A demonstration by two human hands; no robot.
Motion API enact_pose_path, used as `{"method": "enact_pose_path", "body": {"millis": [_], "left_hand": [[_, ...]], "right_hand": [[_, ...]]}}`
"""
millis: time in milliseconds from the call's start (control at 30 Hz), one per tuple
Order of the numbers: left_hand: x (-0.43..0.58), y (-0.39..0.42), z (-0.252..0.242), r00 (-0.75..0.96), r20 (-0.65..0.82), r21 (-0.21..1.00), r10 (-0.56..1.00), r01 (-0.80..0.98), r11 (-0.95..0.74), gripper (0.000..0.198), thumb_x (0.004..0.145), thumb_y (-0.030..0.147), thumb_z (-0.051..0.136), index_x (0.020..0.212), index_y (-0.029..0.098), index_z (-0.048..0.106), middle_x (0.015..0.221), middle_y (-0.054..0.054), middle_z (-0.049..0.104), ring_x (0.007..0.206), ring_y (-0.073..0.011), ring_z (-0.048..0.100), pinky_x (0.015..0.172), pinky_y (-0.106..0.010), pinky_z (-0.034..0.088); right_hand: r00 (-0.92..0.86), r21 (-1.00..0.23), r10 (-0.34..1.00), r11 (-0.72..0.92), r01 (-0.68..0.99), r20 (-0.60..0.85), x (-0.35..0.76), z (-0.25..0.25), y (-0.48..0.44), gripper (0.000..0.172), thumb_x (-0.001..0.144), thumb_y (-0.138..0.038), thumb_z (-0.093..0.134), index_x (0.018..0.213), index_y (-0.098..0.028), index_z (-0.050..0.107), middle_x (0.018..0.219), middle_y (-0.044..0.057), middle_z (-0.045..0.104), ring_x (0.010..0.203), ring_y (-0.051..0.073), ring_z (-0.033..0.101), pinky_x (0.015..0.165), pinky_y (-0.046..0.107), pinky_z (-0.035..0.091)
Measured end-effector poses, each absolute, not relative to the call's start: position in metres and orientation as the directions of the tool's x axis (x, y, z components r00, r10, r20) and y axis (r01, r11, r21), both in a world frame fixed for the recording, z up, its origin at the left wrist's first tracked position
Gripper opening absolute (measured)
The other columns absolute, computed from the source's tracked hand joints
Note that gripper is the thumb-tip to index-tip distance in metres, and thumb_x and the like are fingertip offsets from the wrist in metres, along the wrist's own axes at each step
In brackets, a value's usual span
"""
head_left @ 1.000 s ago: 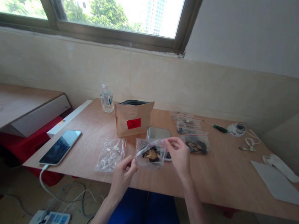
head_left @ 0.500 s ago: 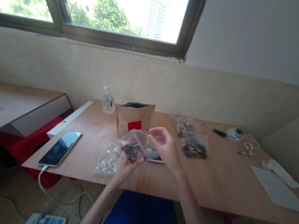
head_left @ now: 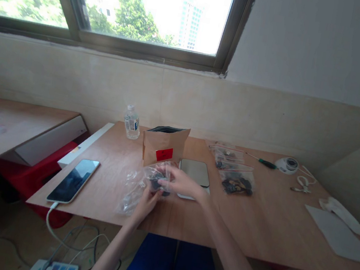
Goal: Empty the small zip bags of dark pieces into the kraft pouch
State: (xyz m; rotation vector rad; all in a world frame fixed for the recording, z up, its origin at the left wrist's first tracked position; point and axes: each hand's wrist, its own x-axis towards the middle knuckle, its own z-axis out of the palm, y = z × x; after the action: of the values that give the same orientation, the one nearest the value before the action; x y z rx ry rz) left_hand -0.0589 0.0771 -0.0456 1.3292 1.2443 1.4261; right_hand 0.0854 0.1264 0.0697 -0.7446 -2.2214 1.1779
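Observation:
A clear zip bag (head_left: 156,173) with small dark parts inside is held in front of me, low over the table. My left hand (head_left: 147,201) grips it from below. My right hand (head_left: 179,182) has its fingers closed on the bag's right side. Behind the bag stands an open brown paper pouch (head_left: 164,145) with a red label. Just left of my hands lies a crumpled clear plastic bag (head_left: 130,196). A flat silver-topped scale-like device (head_left: 195,173) sits partly behind my right hand.
Zip bags of dark parts (head_left: 236,183) lie right of centre. Farther right are a green-handled screwdriver (head_left: 267,163), a white dome camera (head_left: 287,165) and white paper (head_left: 339,233). A water bottle (head_left: 132,122) stands at the back; a charging phone (head_left: 74,181) lies left.
The held bag has moved slightly left and is bunched more tightly between my hands. My right hand has come lower and to the left, uncovering the silver-topped device.

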Motion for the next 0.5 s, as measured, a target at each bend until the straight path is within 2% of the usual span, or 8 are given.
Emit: {"method": "enact_pose_path", "body": {"millis": [100,300,400,500], "left_hand": [[-0.059,0.078,-0.049,-0.116,0.202,0.976,0.972,0.106,-0.190,0.032,0.078,0.040,0.055,0.101,0.017,0.057,0.104,-0.010,0.066,0.098,-0.0236,0.062,0.090,-0.040,0.046],[-0.058,0.078,-0.052,-0.002,0.146,0.979,0.989,0.141,-0.144,0.030,0.081,0.040,0.052,0.096,0.015,0.060,0.098,-0.010,0.067,0.093,-0.0233,0.063,0.085,-0.039,0.048],[-0.058,0.079,-0.051,-0.020,0.153,0.981,0.988,0.122,-0.149,0.032,0.080,0.041,0.054,0.100,0.017,0.058,0.101,-0.009,0.067,0.095,-0.0227,0.062,0.088,-0.039,0.046],[-0.059,0.080,-0.050,-0.046,0.164,0.980,0.985,0.124,-0.157,0.033,0.078,0.043,0.055,0.099,0.017,0.059,0.101,-0.009,0.066,0.097,-0.0236,0.061,0.089,-0.040,0.046]], "right_hand": [[-0.735,-0.831,0.656,0.497,0.249,0.172,0.081,0.060,0.133,0.041,0.074,-0.026,0.067,0.112,-0.018,0.056,0.114,0.006,0.060,0.100,0.019,0.058,0.086,0.030,0.044],[-0.757,-0.788,0.640,0.531,0.311,0.133,0.078,0.054,0.143,0.019,0.074,-0.028,0.066,0.087,-0.016,0.060,0.084,0.002,0.064,0.076,0.016,0.059,0.069,0.025,0.045],[-0.789,-0.797,0.605,0.528,0.295,0.109,0.080,0.053,0.142,0.012,0.076,-0.023,0.063,0.086,-0.017,0.062,0.085,0.001,0.066,0.078,0.016,0.060,0.072,0.025,0.045],[-0.789,-0.800,0.608,0.512,0.312,0.082,0.082,0.051,0.137,0.018,0.078,-0.027,0.060,0.094,-0.019,0.064,0.095,0.002,0.067,0.086,0.018,0.061,0.078,0.026,0.045]]}}
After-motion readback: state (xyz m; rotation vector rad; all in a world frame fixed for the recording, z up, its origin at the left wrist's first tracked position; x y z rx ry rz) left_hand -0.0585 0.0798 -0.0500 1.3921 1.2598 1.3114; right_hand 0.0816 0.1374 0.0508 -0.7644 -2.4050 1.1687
